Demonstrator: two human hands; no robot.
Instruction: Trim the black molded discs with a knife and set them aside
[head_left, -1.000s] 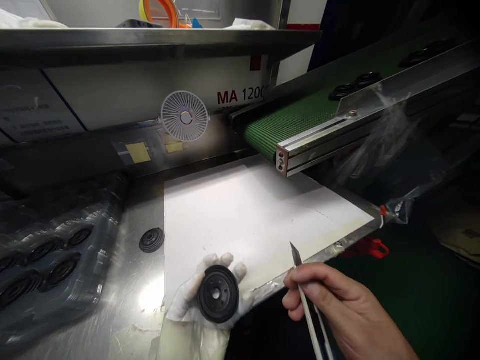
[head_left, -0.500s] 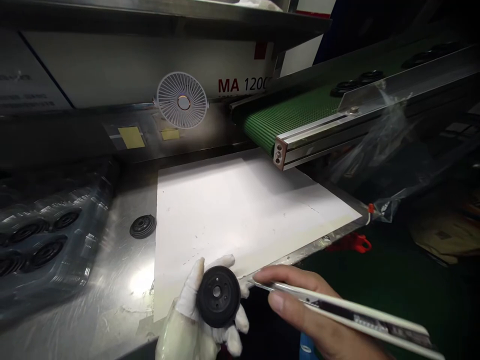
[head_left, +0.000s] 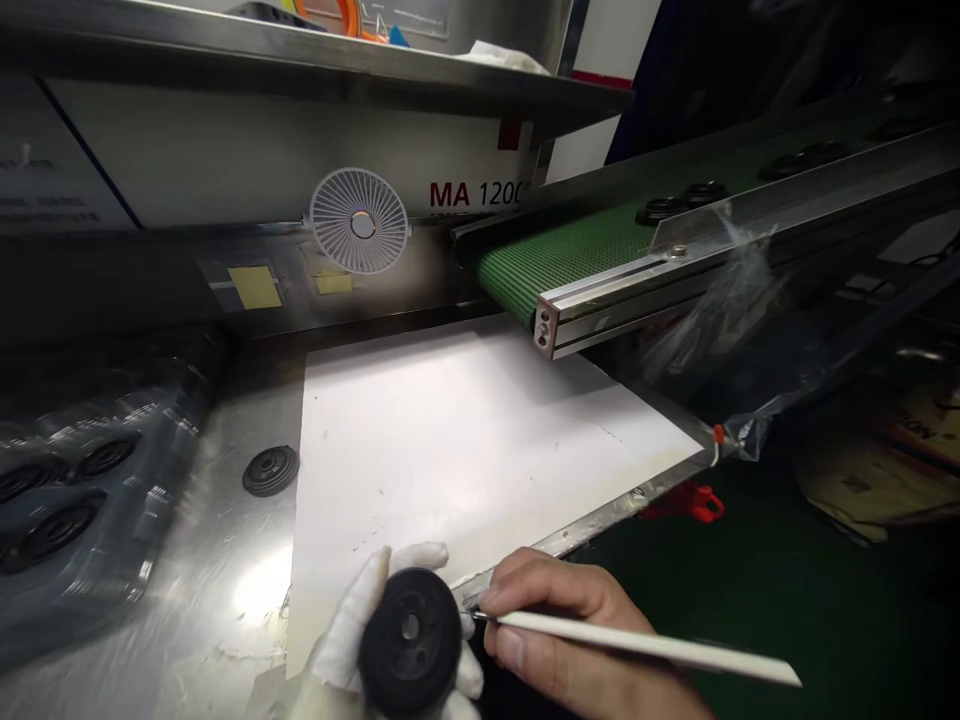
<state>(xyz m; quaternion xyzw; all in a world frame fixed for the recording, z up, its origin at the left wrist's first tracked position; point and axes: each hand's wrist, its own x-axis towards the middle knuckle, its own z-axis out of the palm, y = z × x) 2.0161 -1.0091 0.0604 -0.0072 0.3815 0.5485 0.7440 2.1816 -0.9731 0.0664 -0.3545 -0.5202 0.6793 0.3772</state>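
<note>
My left hand (head_left: 352, 640), in a white glove, is closed around a round black plastic part (head_left: 410, 640) with a centre hole, held face-up at the bottom of the view. My bare right hand (head_left: 570, 640) grips a slim white-handled knife (head_left: 637, 645) lying nearly level, its blade tip touching the right rim of the black part. Both hands hover over the near edge of a white sheet (head_left: 465, 440) on the metal table (head_left: 217, 560).
Another black round part (head_left: 270, 470) lies on the table left of the sheet. A clear tray (head_left: 67, 490) of several black parts sits far left. A green conveyor belt (head_left: 570, 255) carries more parts at upper right. A small white fan (head_left: 360, 220) stands behind.
The knife swung from pointing up to lying level, and its tip came to the rim of the black part. Both hands dropped lower in the view.
</note>
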